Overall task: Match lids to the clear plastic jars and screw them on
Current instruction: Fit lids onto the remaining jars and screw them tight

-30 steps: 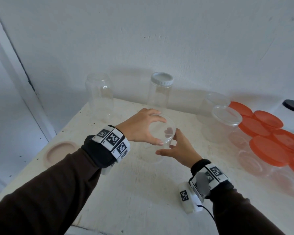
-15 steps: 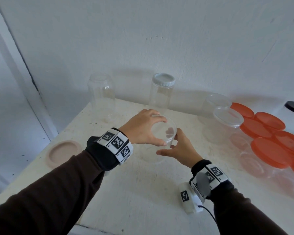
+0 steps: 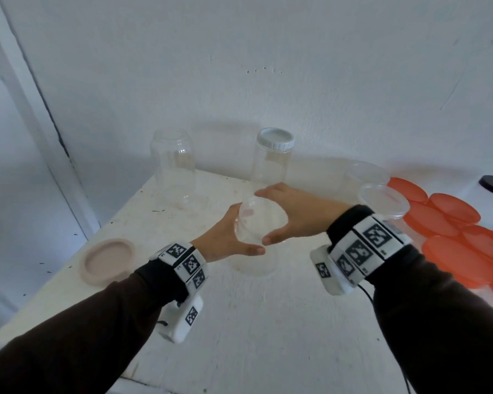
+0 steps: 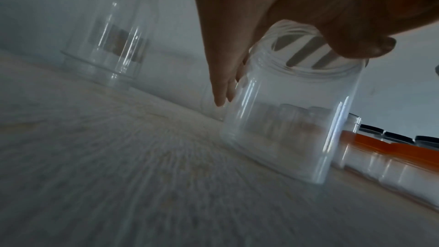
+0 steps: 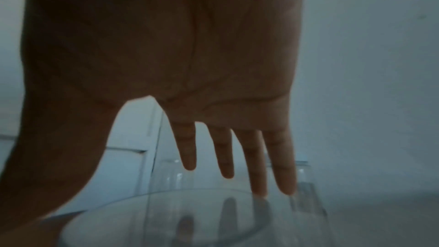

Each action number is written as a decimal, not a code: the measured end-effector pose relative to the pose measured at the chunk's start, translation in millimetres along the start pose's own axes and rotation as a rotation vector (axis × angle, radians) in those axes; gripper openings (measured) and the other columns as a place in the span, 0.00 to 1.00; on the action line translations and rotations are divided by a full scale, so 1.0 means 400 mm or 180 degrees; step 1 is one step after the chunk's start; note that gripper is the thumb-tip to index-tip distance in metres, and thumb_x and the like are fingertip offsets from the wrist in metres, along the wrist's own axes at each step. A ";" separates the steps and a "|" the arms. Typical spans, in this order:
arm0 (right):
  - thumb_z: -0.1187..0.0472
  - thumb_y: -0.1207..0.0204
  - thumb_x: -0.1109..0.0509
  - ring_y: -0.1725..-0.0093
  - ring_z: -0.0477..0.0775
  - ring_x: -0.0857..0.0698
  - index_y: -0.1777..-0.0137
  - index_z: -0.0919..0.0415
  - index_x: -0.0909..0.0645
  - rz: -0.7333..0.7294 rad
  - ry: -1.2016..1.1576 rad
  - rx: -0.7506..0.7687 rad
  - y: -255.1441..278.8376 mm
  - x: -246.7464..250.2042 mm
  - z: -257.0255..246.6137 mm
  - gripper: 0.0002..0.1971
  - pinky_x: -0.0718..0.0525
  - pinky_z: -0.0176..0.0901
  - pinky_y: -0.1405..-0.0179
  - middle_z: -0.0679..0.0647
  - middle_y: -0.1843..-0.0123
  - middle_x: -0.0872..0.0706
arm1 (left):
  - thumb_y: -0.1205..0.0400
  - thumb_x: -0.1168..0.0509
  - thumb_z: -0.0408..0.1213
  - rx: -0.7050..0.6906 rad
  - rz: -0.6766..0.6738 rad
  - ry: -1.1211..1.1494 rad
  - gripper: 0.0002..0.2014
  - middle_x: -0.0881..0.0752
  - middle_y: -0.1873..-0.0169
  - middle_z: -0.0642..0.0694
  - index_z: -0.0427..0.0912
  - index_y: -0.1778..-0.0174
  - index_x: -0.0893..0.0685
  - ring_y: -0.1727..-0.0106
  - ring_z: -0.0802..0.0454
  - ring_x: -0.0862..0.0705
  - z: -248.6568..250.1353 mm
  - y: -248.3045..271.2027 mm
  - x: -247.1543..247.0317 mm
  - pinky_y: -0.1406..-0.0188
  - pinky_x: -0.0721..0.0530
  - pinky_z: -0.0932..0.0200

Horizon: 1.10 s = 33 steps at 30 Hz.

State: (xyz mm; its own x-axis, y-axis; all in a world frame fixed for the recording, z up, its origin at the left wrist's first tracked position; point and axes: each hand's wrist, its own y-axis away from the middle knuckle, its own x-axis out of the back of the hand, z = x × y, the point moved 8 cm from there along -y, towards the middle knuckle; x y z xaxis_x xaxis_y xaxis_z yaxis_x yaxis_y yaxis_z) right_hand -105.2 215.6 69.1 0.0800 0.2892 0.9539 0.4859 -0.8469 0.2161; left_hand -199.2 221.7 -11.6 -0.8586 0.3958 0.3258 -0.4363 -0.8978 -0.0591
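My left hand (image 3: 225, 240) grips the clear cylindrical plastic jar (image 3: 255, 251) standing mid-table (image 3: 268, 322). My right hand (image 3: 299, 217) spans the clear round lid (image 3: 261, 220) on its mouth, fingers fairly straight.

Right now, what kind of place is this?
Probably a storeroom or workshop corner, not a kitchen: scuffed white table against a bare wall, empty jars and rows of orange lids.
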 end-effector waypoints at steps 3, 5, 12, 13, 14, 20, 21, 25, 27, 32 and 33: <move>0.43 0.35 0.23 0.26 0.57 0.33 0.19 0.47 0.48 -0.0247 0.0414 -0.0044 -0.032 -0.013 -0.021 0.49 0.31 0.55 0.27 0.51 0.22 0.38 | 0.32 0.24 0.24 -0.0058 -0.0002 0.0100 0.33 0.28 0.45 0.63 0.57 0.42 0.33 0.44 0.76 0.26 0.003 -0.006 0.000 0.53 0.27 0.82; 0.45 0.37 0.21 0.29 0.58 0.31 0.20 0.45 0.46 -0.0324 0.0540 -0.0110 -0.043 -0.009 -0.026 0.49 0.29 0.56 0.30 0.52 0.26 0.34 | 0.33 0.21 0.29 0.0028 0.0034 0.0189 0.37 0.27 0.43 0.63 0.56 0.37 0.35 0.39 0.67 0.27 -0.012 -0.008 0.006 0.52 0.27 0.80; 0.61 0.38 0.19 0.31 0.52 0.31 0.24 0.40 0.39 -0.0692 0.0348 0.0122 -0.042 -0.010 -0.047 0.46 0.26 0.55 0.32 0.44 0.27 0.35 | 0.43 0.19 0.51 0.0165 -0.0121 0.0136 0.49 0.24 0.32 0.55 0.60 0.26 0.34 0.29 0.56 0.28 -0.032 -0.007 0.012 0.27 0.30 0.47; 0.62 0.38 0.19 0.31 0.52 0.31 0.24 0.40 0.39 -0.0700 0.0324 0.0158 -0.041 -0.012 -0.048 0.45 0.26 0.55 0.32 0.44 0.27 0.36 | 0.44 0.19 0.52 0.0191 -0.0135 0.0100 0.50 0.24 0.31 0.55 0.60 0.25 0.35 0.29 0.56 0.28 -0.035 -0.008 0.013 0.27 0.30 0.44; 0.62 0.39 0.20 0.31 0.52 0.32 0.24 0.40 0.38 -0.0709 0.0300 0.0195 -0.041 -0.015 -0.048 0.45 0.26 0.55 0.32 0.43 0.27 0.36 | 0.44 0.19 0.53 0.0211 -0.0159 0.0061 0.51 0.24 0.31 0.55 0.60 0.25 0.35 0.29 0.56 0.28 -0.038 -0.009 0.013 0.27 0.31 0.43; 0.64 0.39 0.21 0.29 0.50 0.36 0.25 0.36 0.38 -0.0797 0.0149 0.0301 -0.042 -0.030 -0.037 0.45 0.30 0.57 0.30 0.39 0.25 0.40 | 0.48 0.19 0.53 0.0277 -0.0193 0.0057 0.53 0.25 0.31 0.57 0.54 0.25 0.34 0.29 0.58 0.28 -0.051 -0.013 0.017 0.27 0.30 0.46; 0.64 0.38 0.21 0.28 0.50 0.38 0.25 0.36 0.38 -0.0811 0.0132 0.0307 -0.041 -0.031 -0.035 0.45 0.31 0.56 0.29 0.38 0.25 0.41 | 0.48 0.19 0.53 0.0296 -0.0175 0.0075 0.53 0.24 0.32 0.57 0.53 0.25 0.33 0.30 0.58 0.27 -0.054 -0.014 0.019 0.28 0.29 0.48; 0.67 0.38 0.23 0.27 0.49 0.39 0.25 0.35 0.37 -0.0857 0.0069 0.0311 -0.037 -0.034 -0.035 0.45 0.30 0.55 0.31 0.38 0.24 0.42 | 0.49 0.20 0.54 0.0269 -0.0165 0.0019 0.53 0.24 0.33 0.58 0.53 0.26 0.33 0.30 0.57 0.27 -0.053 -0.014 0.021 0.31 0.29 0.53; 0.67 0.38 0.22 0.28 0.50 0.38 0.25 0.35 0.37 -0.0824 0.0145 0.0305 -0.038 -0.033 -0.039 0.45 0.29 0.54 0.32 0.39 0.24 0.41 | 0.49 0.20 0.55 0.0254 -0.0156 0.0011 0.53 0.24 0.33 0.58 0.54 0.26 0.32 0.30 0.57 0.27 -0.053 -0.016 0.021 0.30 0.28 0.51; 0.53 0.37 0.21 0.33 0.52 0.33 0.25 0.32 0.40 -0.0558 0.0308 0.0085 -0.044 -0.027 -0.026 0.44 0.28 0.54 0.32 0.41 0.28 0.36 | 0.47 0.18 0.54 0.0236 -0.0111 0.0063 0.53 0.24 0.31 0.56 0.57 0.25 0.34 0.28 0.57 0.28 -0.060 -0.017 0.019 0.26 0.30 0.44; 0.49 0.38 0.21 0.34 0.52 0.32 0.25 0.32 0.41 -0.0486 0.0354 0.0018 -0.046 -0.026 -0.022 0.44 0.27 0.53 0.33 0.42 0.29 0.35 | 0.47 0.18 0.54 0.0210 -0.0110 0.0047 0.53 0.25 0.31 0.56 0.57 0.25 0.34 0.28 0.57 0.29 -0.058 -0.017 0.019 0.26 0.31 0.44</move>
State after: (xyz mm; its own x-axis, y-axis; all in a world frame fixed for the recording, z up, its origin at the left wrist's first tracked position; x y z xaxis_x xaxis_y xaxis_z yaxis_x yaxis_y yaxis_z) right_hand -122.7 224.4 57.2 -0.0916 0.3628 0.9274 0.4900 -0.7943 0.3591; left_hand -209.0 235.4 -30.5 -0.8475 0.4290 0.3126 -0.4474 -0.8942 0.0143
